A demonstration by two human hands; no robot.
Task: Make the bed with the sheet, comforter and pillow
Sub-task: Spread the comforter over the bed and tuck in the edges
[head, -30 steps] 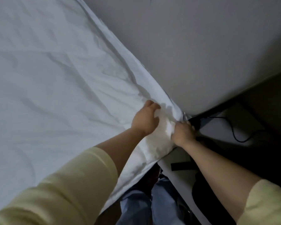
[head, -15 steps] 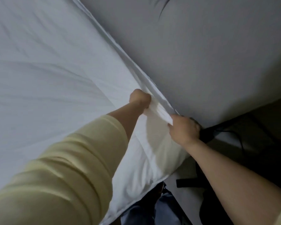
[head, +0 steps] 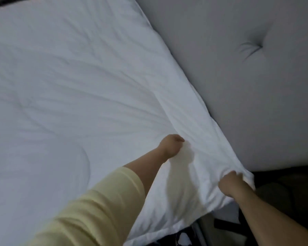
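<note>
The white sheet (head: 78, 89) is bunched in the left hand (head: 171, 145) at centre; its lower-right corner is held in the right hand's (head: 232, 185) grip.

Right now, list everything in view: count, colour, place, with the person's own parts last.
comforter: one, white, wrinkled, spread over the bed across the left and centre, its near corner pulled toward the lower right.
headboard: one, grey, padded with a tufted dimple, upper right, along the comforter's edge.
dark items on the floor: count unclear, black, bottom right below the comforter's corner; too dim to identify.
sleeve: one in view, pale yellow, on the left forearm, bottom centre.
left hand: one, curled, gripping a fold of the comforter near its edge.
right hand: one, gripping the comforter's corner, lower right.
</note>
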